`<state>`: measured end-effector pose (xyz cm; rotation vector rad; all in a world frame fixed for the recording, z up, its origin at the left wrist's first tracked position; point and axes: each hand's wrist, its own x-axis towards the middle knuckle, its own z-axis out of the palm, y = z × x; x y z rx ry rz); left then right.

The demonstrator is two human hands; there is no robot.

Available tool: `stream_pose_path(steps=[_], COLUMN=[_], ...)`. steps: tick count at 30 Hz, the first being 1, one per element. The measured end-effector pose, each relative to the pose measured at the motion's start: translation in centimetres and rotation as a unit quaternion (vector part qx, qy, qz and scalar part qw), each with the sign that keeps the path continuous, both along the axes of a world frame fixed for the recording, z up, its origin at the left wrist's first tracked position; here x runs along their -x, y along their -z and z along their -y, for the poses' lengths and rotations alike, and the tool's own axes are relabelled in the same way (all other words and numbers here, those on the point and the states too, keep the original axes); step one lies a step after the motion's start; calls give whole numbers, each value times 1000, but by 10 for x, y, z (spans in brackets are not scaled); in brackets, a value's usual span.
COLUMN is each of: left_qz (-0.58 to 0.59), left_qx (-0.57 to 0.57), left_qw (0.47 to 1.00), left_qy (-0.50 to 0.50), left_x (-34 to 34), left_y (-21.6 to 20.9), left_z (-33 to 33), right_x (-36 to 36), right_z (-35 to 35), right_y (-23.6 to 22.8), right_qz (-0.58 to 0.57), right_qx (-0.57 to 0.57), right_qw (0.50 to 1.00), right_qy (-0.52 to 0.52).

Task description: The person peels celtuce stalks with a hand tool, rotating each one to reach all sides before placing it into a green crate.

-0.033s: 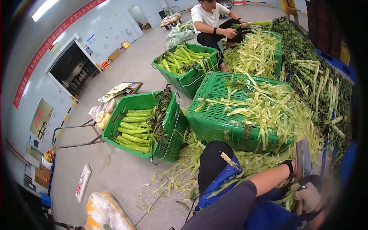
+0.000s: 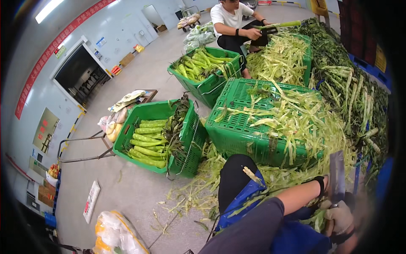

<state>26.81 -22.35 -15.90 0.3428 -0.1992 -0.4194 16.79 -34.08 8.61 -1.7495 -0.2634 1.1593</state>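
Observation:
At the lower right, my gloved right hand (image 2: pixel 340 216) grips a knife (image 2: pixel 337 175) with its broad blade pointing up. My left forearm crosses from the lower middle, with a black wristband; the left hand (image 2: pixel 326 181) is mostly hidden behind the blade, so its fingers cannot be made out. Below the left forearm, beside the gloved hand, shows a bit of green leaf (image 2: pixel 315 221). Pale green peelings (image 2: pixel 296 122) cover an upturned green crate (image 2: pixel 237 142) in front of me. Peeled celtuce stems (image 2: pixel 148 144) lie in rows in the green crate (image 2: pixel 194 148) to its left.
Another green crate (image 2: pixel 198 89) of celtuce stands farther back. Beyond it, a seated person (image 2: pixel 230 21) works a stem with a knife over a peelings heap (image 2: pixel 281 61). Unpeeled leafy celtuce (image 2: pixel 353 93) is piled at right. A hand cart (image 2: pixel 82 150) and plastic bag (image 2: pixel 116 235) are at left.
The knife in my right hand has turned slightly, showing more of its blade face. The other person's knife and stem have shifted a little. The crates have not moved.

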Motion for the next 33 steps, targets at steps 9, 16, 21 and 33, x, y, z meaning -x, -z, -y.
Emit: stream_pose_path(steps=[9,16,21,33], left_qz=[-97,-56,-79,-236], left_qx=[-244,-205,-241,-335], left_qw=[965,975,959,912], left_qy=[-22,-57,-123,1], left_x=[58,95,112,173], left_y=[-183,-287,-259,-162], left_z=[-84,-166,-233,-211], right_x=[-30,-72,-109,-87], right_z=[63,31,-17,-96], right_y=[21,32,37,30], right_qz=[6,46,154,454], right_qx=[-312,-311,-153,197], right_qw=[882,861,923,863], right_qy=[352,399,319,-98])
